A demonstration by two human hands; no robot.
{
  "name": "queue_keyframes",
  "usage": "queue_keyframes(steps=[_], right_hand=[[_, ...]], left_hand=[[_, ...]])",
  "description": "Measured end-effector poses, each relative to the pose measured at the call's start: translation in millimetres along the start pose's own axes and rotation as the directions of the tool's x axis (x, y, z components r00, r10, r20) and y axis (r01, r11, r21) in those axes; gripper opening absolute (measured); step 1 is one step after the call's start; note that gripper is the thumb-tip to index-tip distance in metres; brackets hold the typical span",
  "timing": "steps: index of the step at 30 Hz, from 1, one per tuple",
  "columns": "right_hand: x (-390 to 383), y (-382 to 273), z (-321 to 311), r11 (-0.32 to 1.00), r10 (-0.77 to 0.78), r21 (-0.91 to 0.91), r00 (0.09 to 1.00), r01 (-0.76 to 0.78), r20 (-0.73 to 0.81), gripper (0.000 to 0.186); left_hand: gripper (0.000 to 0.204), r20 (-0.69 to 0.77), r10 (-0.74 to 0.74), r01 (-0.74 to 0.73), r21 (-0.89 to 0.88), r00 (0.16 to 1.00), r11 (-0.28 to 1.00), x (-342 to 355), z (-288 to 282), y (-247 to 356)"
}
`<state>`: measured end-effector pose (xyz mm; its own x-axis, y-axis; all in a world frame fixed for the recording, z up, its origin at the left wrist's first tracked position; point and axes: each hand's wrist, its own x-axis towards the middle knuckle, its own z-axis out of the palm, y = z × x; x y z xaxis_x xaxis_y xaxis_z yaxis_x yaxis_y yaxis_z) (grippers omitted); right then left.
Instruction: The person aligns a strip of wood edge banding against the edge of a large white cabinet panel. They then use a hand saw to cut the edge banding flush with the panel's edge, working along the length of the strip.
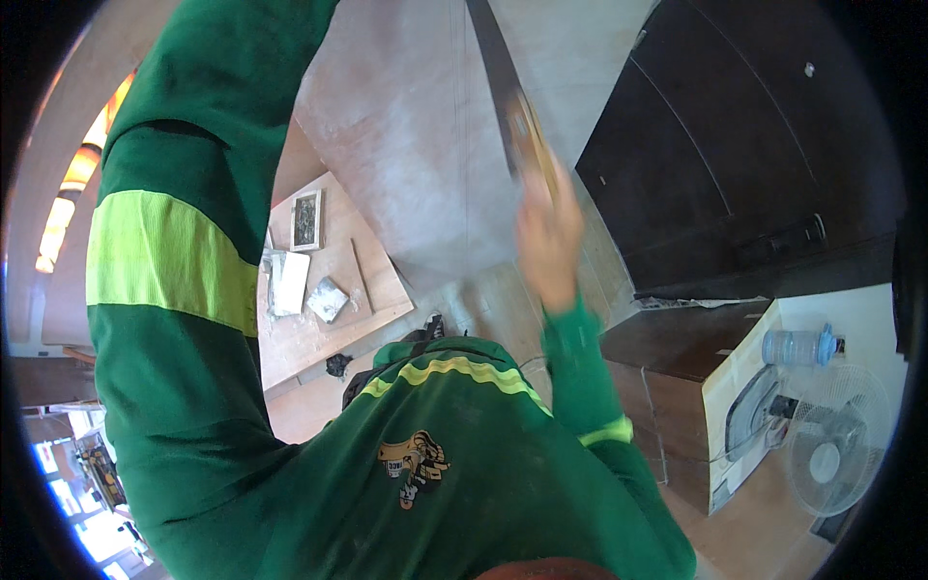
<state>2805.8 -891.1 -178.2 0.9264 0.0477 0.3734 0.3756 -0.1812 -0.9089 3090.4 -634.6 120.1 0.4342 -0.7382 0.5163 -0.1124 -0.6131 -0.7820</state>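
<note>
My right hand (548, 237), blurred by motion, is raised in front of a grey, patchily smoothed wall (396, 126). Its fingers are closed round the yellowish handle of a long-bladed scraper (498, 77). The thin dark blade slants up and runs out of the frame at the top; whether it touches the wall I cannot tell. My left arm (184, 261), in a green sleeve with a bright yellow band, reaches upward past the top edge. The left hand itself is out of the picture.
Left of centre, a wooden board (377, 300) carries a small framed piece (306, 220), white sheets and a plastic-wrapped packet (327, 300). Dark cabinet doors (735, 135) stand at the right. Below them are a brown cabinet (667, 377), a water bottle (797, 346) and a fan (837, 440).
</note>
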Motion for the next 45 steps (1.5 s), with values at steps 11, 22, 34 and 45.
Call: queue_keyframes(steps=[11, 22, 34, 45], right_hand=[[-2, 17, 1, 0.995, -0.086, -0.044, 0.996, 0.085, -0.007, 0.046], [-18, 8, -5, 0.996, -0.065, -0.068, 0.998, 0.065, 0.000, 0.046], [-43, 6, -21, 0.996, 0.040, -0.085, 0.998, -0.036, 0.047, 0.051], [21, -5, 9, 0.992, -0.116, -0.056, 0.992, 0.114, -0.043, 0.042]], left_hand=[[0.055, 0.008, 0.012, -0.013, 0.072, 1.000, 0.997, -3, -2, -2], [0.054, 0.058, -0.028, 0.026, 0.024, 0.998, 0.999, 0, -1, 0], [0.056, 0.045, -0.010, 0.007, 0.058, 0.999, 0.998, -2, -4, 1], [0.050, -0.005, -0.028, 0.028, 0.036, 1.000, 0.999, -1, -2, 1]])
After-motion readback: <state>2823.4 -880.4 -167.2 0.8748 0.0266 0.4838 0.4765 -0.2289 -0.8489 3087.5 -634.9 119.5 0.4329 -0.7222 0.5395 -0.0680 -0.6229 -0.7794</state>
